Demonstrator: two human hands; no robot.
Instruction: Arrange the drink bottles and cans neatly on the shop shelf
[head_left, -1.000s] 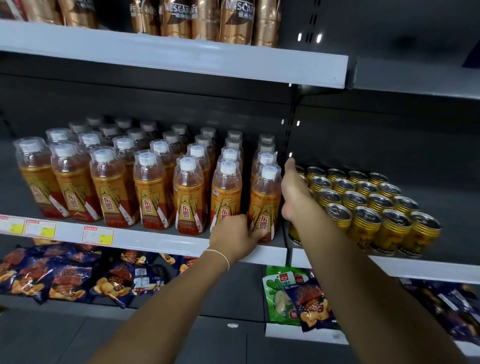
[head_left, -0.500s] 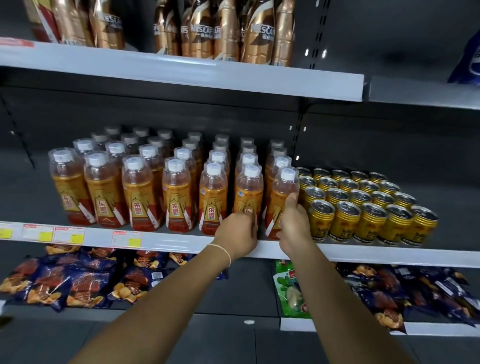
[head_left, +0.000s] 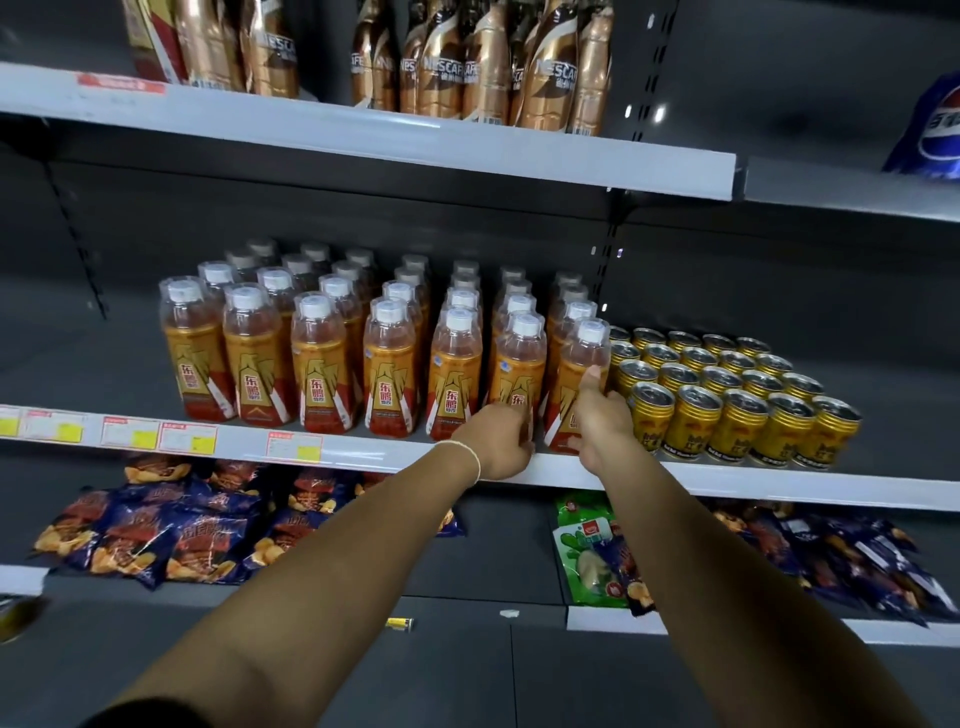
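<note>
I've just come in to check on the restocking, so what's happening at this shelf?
A person is tidying the front row of orange bottles on the middle shelf. The left hand grips the base of the second bottle from the right. The right hand holds the end bottle, which stands beside the gold cans. Both bottles stand upright at the shelf's front edge.
</note>
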